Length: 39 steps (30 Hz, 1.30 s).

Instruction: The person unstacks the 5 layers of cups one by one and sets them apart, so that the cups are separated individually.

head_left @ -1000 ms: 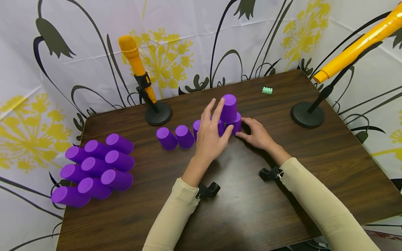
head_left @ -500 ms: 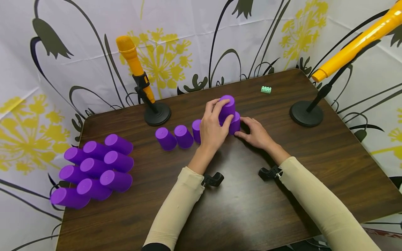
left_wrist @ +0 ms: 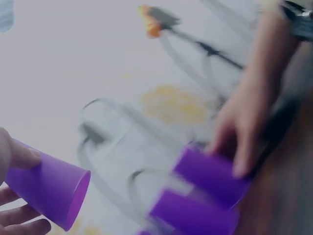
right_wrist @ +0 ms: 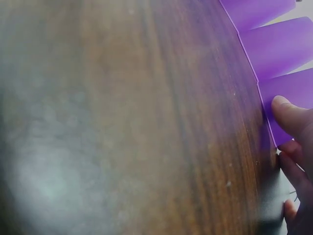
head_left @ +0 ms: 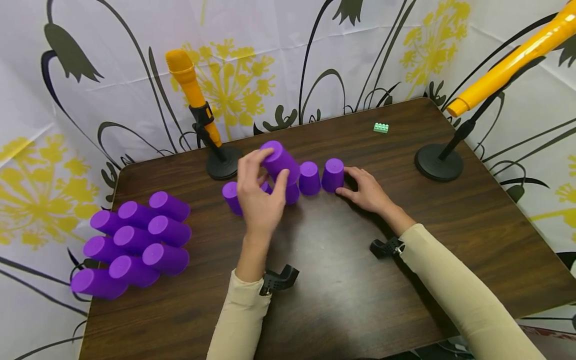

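Note:
My left hand (head_left: 261, 202) grips a purple cup (head_left: 282, 162) between thumb and fingers, holding it upside down and tilted over the row. In the left wrist view this held cup (left_wrist: 54, 188) shows its open rim toward the lower right. My right hand (head_left: 368, 191) holds the rightmost purple cup (head_left: 333, 176) of the row, which stands upside down on the table. The right wrist view shows the thumb (right_wrist: 288, 115) on that cup's side and fingers behind it. Another cup (head_left: 309, 179) stands close to its left; my left hand partly hides the other row cups.
Several more purple cups (head_left: 137, 240) stand upside down in a grouped block at the table's left. An orange microphone on a black stand (head_left: 225, 162) is behind the row. A second stand (head_left: 440, 164) holds another at right. A green toy brick (head_left: 380, 128) lies near the back edge.
My left hand closed around the upper cup, lifted it off the two right cups and carried it left along the row. My right hand stayed at the rightmost cup.

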Tool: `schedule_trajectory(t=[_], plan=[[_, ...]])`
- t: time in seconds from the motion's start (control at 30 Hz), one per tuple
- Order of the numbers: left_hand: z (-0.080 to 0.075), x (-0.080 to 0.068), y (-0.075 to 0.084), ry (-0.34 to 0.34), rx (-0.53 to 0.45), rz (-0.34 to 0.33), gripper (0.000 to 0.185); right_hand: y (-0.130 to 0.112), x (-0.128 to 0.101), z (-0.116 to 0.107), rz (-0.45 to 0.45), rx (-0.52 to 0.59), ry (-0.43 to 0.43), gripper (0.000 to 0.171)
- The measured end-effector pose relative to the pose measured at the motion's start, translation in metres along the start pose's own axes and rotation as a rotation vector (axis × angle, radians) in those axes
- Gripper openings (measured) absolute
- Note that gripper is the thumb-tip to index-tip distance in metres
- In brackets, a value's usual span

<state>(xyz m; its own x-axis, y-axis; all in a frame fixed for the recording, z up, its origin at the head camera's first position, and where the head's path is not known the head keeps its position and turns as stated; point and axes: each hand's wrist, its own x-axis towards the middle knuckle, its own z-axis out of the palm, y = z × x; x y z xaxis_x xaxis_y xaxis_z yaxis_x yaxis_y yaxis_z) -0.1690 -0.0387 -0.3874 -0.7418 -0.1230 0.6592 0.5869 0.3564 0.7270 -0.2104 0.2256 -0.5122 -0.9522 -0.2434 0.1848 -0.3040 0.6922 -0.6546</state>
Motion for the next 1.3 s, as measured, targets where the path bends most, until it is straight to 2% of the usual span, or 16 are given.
schedule_trajectory(t=[0.07, 0.17, 0.27, 0.4, 0.6, 0.77, 0.97, 1.1, 1.3], plan=[[-0.024, 0.004, 0.003, 0.083, 0.043, -0.019, 0.042, -0.001, 0.000, -0.001, 0.003, 0.001, -0.003, 0.061], [-0.057, 0.009, -0.011, 0.191, 0.151, -0.084, 0.042, -0.001, -0.001, -0.001, 0.011, 0.003, -0.006, 0.061], [-0.083, 0.009, -0.044, 0.275, 0.286, -0.153, 0.044, 0.000, -0.002, -0.001, 0.012, 0.005, -0.004, 0.061], [-0.103, 0.008, -0.075, 0.307, 0.426, -0.236, 0.045, 0.001, -0.002, -0.001, 0.016, 0.004, -0.001, 0.061], [-0.110, 0.000, -0.114, 0.253, 0.547, -0.331, 0.043, 0.000, -0.002, -0.001, 0.024, 0.000, -0.007, 0.062], [-0.110, -0.008, -0.132, 0.221, 0.583, -0.368, 0.044, -0.002, 0.000, 0.000, 0.023, 0.006, -0.010, 0.062], [-0.109, -0.015, -0.142, 0.184, 0.569, -0.402, 0.045, -0.002, 0.000, 0.000, 0.029, 0.008, -0.016, 0.062], [-0.110, -0.016, -0.145, 0.188, 0.564, -0.417, 0.045, -0.003, 0.000, 0.000, 0.028, 0.006, -0.020, 0.063], [-0.113, -0.014, -0.136, 0.177, 0.601, -0.409, 0.050, -0.005, 0.000, 0.000, 0.036, 0.006, -0.026, 0.063]])
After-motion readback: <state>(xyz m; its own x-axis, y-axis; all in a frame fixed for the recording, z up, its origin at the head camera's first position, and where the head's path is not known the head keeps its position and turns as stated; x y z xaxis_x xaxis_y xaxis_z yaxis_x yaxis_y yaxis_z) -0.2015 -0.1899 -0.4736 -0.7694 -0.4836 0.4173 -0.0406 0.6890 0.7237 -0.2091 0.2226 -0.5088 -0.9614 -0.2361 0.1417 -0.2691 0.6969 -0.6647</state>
